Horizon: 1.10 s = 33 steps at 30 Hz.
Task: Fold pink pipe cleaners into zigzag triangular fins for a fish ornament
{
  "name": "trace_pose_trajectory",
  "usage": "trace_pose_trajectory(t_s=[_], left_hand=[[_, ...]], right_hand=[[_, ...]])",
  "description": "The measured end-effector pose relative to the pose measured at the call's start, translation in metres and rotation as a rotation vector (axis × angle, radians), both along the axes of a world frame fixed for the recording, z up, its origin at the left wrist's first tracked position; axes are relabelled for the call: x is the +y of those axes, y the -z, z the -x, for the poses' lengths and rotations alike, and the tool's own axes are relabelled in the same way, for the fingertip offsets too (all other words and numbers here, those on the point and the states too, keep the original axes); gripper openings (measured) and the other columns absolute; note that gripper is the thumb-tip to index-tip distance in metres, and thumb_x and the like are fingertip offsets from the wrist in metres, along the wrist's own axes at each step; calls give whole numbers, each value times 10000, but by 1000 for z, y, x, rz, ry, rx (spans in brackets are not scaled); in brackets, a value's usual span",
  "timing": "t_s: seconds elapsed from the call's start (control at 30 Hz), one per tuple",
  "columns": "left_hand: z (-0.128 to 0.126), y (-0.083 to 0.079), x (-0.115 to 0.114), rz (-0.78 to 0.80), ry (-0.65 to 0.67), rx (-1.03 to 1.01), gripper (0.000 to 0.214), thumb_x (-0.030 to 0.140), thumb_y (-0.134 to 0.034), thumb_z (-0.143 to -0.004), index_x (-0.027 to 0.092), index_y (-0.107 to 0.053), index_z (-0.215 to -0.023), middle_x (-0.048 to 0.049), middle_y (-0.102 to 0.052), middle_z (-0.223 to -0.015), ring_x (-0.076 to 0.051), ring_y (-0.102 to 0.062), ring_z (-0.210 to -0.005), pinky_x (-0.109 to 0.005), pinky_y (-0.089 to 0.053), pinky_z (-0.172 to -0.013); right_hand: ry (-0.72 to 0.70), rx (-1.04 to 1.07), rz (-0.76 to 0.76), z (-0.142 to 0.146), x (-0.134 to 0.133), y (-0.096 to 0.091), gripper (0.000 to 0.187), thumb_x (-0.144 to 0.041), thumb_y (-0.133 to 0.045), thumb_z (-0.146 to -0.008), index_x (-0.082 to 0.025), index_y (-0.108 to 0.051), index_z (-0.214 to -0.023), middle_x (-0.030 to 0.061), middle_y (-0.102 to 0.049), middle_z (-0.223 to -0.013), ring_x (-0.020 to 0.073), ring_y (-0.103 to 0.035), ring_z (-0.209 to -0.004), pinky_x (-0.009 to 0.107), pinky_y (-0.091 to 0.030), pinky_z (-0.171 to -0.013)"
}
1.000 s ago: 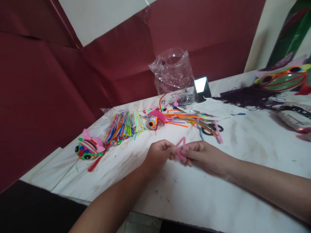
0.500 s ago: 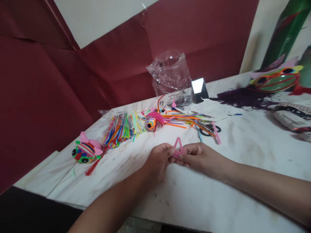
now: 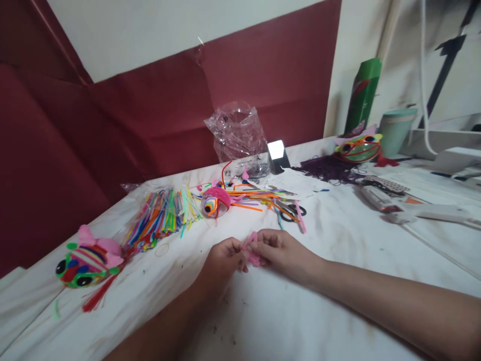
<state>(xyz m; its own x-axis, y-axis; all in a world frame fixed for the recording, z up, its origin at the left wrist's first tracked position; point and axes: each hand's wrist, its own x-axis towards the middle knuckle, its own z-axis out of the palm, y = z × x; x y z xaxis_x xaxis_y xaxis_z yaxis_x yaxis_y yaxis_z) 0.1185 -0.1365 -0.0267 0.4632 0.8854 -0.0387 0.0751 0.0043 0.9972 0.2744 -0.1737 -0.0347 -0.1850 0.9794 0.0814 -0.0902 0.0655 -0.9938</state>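
Observation:
Between my fingertips, above the marbled white tabletop (image 3: 311, 311), is a pink pipe cleaner (image 3: 254, 256) bent into a small bundled shape. My left hand (image 3: 224, 258) pinches its left side. My right hand (image 3: 276, 250) grips it from the right, thumb and fingers closed, hiding part of it. Just beyond my hands lies a clear ball-shaped fish (image 3: 216, 202) with a pink top and one striped eye. Farther left sits a colourful fish figure (image 3: 88, 260) with black eyes, pink fins and a red tassel.
Pipe cleaners (image 3: 161, 215) lie bundled behind my left hand. Black-handled scissors (image 3: 295, 211) rest among loose strips. At the back are a clear plastic bag (image 3: 240, 135) and a phone-like device (image 3: 278, 155). A glue gun (image 3: 398, 205) with its cord lies right; another fish figure (image 3: 361, 148) sits behind it.
The pink pipe cleaner has gone from an open triangle to a more compact bundle between my fingers. The view has turned right, showing the glue gun and a green cup.

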Motion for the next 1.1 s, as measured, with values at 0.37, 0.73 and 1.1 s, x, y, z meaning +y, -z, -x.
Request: trace_pose_trajectory(t_s=[0.37,0.73,1.1], left_hand=[[1,2,-5,-146,55,103,164,281,-611,-668,149,-545,-596,-2,-565,-537,-105,-473,-518,-237,-358,-537],[4,5,-5,-283,-38,205,123,237,-576,-679,157,-530,-596,16,-528,-522,-92,-436,-492,-216,-330,-493],[2,5,-6,-273,-92,103,81,235,-540,-722,157,-560,-713,22,-506,-560,-90,-445,-491,-216,-355,-485]], right_hand=[[35,60,30,-3,4,7,371,-483,-600,-742,-146,-580,-589,-8,-566,-530,89,-453,-497,241,-332,-531],[77,107,22,3,1,6,337,-471,-653,-699,-146,-612,-621,21,-631,-578,107,-506,-536,245,-366,-547],[255,92,61,-17,12,2,348,-496,-697,-632,-156,-627,-611,7,-560,-504,104,-447,-475,260,-357,-491]])
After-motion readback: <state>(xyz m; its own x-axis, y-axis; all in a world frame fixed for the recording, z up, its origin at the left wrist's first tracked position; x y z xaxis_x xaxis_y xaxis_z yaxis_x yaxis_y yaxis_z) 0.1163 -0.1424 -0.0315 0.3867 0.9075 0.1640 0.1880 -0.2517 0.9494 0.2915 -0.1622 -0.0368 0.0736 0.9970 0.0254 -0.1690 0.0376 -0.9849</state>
